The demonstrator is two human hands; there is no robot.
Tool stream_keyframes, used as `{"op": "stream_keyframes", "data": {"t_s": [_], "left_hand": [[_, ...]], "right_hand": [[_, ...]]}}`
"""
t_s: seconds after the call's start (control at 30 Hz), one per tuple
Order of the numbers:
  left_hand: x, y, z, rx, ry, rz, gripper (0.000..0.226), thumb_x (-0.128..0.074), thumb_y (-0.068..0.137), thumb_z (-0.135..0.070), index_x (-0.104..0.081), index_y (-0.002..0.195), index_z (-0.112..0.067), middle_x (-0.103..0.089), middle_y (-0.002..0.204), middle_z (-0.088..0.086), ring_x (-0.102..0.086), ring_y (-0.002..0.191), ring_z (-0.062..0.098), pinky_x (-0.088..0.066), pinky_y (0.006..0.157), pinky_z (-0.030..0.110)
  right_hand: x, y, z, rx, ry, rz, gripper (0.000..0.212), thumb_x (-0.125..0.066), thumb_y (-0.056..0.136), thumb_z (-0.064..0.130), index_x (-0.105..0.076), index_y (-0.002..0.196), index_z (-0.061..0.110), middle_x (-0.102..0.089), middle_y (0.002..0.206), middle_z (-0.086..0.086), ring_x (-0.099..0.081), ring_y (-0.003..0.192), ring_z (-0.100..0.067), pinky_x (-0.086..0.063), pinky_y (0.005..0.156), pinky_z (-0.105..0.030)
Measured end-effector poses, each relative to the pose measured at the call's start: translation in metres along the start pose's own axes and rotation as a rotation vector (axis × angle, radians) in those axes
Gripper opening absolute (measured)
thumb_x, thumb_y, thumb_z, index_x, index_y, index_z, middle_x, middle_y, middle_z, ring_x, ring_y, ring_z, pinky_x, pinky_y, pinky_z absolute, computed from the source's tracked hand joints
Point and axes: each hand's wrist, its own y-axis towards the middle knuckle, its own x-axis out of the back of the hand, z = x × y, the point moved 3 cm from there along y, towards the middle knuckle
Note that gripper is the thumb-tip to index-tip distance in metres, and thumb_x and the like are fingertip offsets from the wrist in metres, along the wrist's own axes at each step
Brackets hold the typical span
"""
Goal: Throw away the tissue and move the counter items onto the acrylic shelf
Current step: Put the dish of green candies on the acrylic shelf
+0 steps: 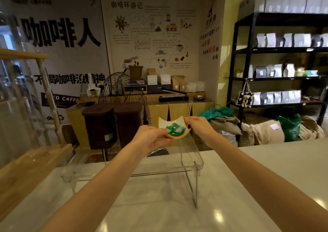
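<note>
Behind, a wall banner (pixel 60 33) reads "咖啡人" (big black characters). Both arms stretch forward: left hand (pixel 150 139) and right hand (pixel 198 127) pinch opposite edges of an orange-rimmed dish (pixel 164 122) of green packets (pixel 174 128), above the acrylic shelf (pixel 191 160).

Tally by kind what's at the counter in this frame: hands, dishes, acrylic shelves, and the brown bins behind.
Hands: 2, left hand and right hand, both gripping the dish
Cat-shaped dish with green packets: 1
Acrylic shelf: 1
Brown bins: 2
Total: 6
</note>
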Motion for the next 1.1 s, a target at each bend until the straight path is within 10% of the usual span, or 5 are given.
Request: {"op": "stream_keyframes", "data": {"t_s": [0.5, 0.6, 0.73, 0.83, 1.1], "left_hand": [[0.003, 0.008, 0.003, -0.015, -0.003, -0.027, 0.03, -0.058, 0.084, -0.004, -0.056, 0.108, 0.013, -0.067, 0.096, 0.025, -0.066, 0.085, 0.021, -0.055, 0.048, 0.018], [0.003, 0.009, 0.004, -0.039, 0.064, -0.023, 0.029, -0.058, 0.085, -0.009, -0.057, 0.107, 0.01, -0.069, 0.086, 0.02, -0.07, 0.062, 0.016, -0.055, 0.043, 0.018], [0.009, 0.013, 0.004, -0.176, 0.363, -0.123, 0.029, -0.059, 0.085, -0.02, -0.063, 0.099, 0.005, -0.066, 0.068, 0.012, -0.062, 0.043, 0.011, -0.055, 0.043, 0.02], [0.009, 0.012, 0.001, -0.34, 0.685, -0.224, 0.029, -0.055, 0.087, -0.028, -0.065, 0.09, 0.0, -0.065, 0.071, 0.011, -0.059, 0.054, 0.015, -0.057, 0.059, 0.031], [-0.002, -0.021, 0.002, -0.627, 1.389, -0.268, 0.052, -0.041, 0.09, -0.041, -0.039, 0.133, -0.012, -0.048, 0.134, 0.01, -0.039, 0.125, 0.027, -0.042, 0.095, 0.043]], "right_hand": [[-0.009, 0.01, -0.006, 0.013, -0.144, 0.041, 0.039, -0.042, 0.093, 0.029, -0.06, 0.121, 0.01, -0.061, 0.126, -0.01, -0.053, 0.118, -0.025, -0.043, 0.101, -0.038], [-0.009, 0.01, -0.005, 0.001, -0.14, 0.026, 0.041, -0.041, 0.093, 0.03, -0.058, 0.123, 0.007, -0.056, 0.13, -0.01, -0.046, 0.124, -0.028, -0.036, 0.108, -0.045], [-0.01, 0.004, -0.004, -0.025, -0.085, 0.053, 0.042, -0.041, 0.095, 0.029, -0.055, 0.124, 0.004, -0.062, 0.109, -0.008, -0.058, 0.094, -0.014, -0.047, 0.075, -0.027], [-0.008, -0.011, 0.0, -0.024, -0.047, 0.072, 0.039, -0.041, 0.095, 0.027, -0.055, 0.122, 0.002, -0.058, 0.099, -0.004, -0.051, 0.075, -0.005, -0.042, 0.068, -0.021], [0.026, -0.098, -0.002, 0.136, -0.33, 0.168, 0.046, -0.042, 0.094, 0.029, -0.039, 0.138, 0.013, -0.045, 0.143, -0.004, -0.043, 0.127, -0.017, -0.033, 0.105, -0.031]]}}
